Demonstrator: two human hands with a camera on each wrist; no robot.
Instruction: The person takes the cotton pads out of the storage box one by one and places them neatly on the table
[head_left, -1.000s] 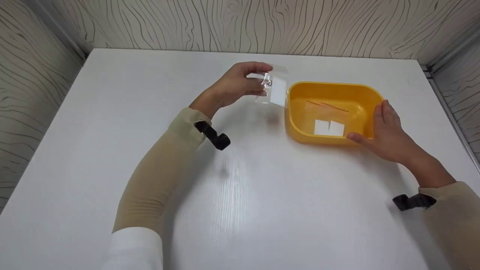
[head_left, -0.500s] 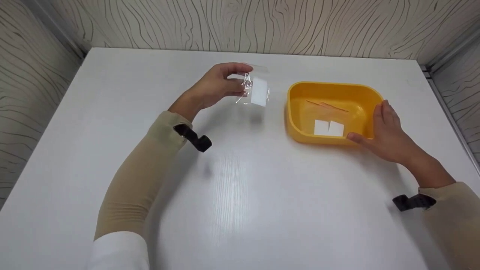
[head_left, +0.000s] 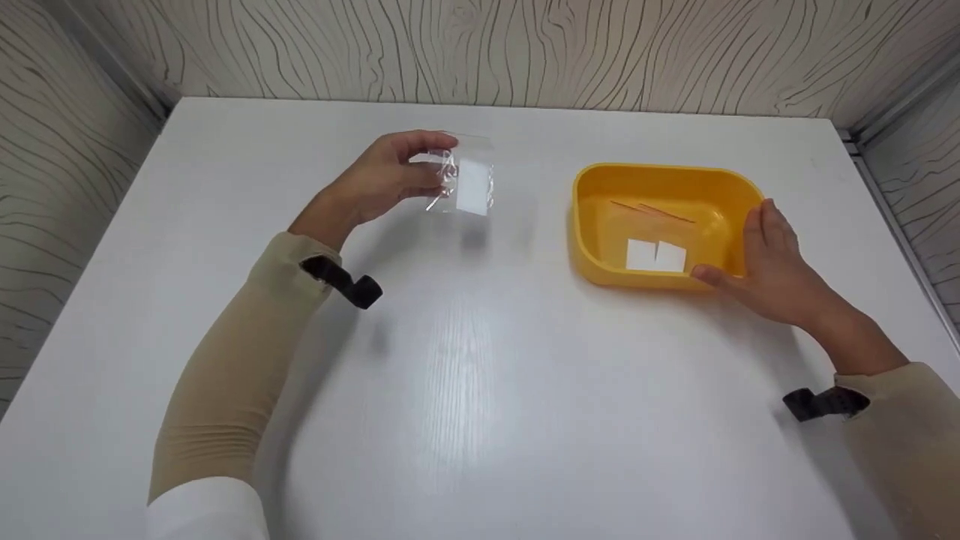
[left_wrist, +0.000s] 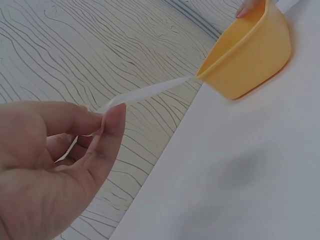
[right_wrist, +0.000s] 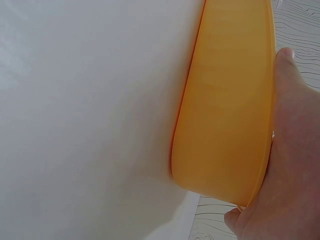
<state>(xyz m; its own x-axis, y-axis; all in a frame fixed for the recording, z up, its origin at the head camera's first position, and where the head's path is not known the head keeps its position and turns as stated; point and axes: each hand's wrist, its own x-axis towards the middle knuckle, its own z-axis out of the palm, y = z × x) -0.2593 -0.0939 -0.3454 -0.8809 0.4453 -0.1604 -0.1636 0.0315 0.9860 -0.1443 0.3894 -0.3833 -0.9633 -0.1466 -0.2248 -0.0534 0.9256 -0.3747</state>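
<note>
In the head view my left hand [head_left: 379, 178] pinches a small clear plastic bag [head_left: 472, 146] by its left side, raised over the table. A white card [head_left: 472, 187] shows in the bag. The left wrist view has the bag [left_wrist: 150, 91] almost edge-on between thumb and fingertips. My right hand [head_left: 776, 266] holds the near right corner of a yellow plastic tub [head_left: 667, 280], thumb on the front rim and fingers along the right side. Two white cards [head_left: 655, 256] and thin red lines [head_left: 654, 212] lie inside the tub. The right wrist view shows the tub's outer wall [right_wrist: 225, 100].
The white table [head_left: 480, 375] ends at the back against a wood-grain patterned panel [head_left: 480, 52]. Similar panels close off both sides. A black strap mount [head_left: 341, 281] sits on the left wrist and another black mount [head_left: 825, 403] on the right.
My left hand has moved left with the plastic bag, from beside the tub's left rim to well away from it. The right hand and tub have stayed in place.
</note>
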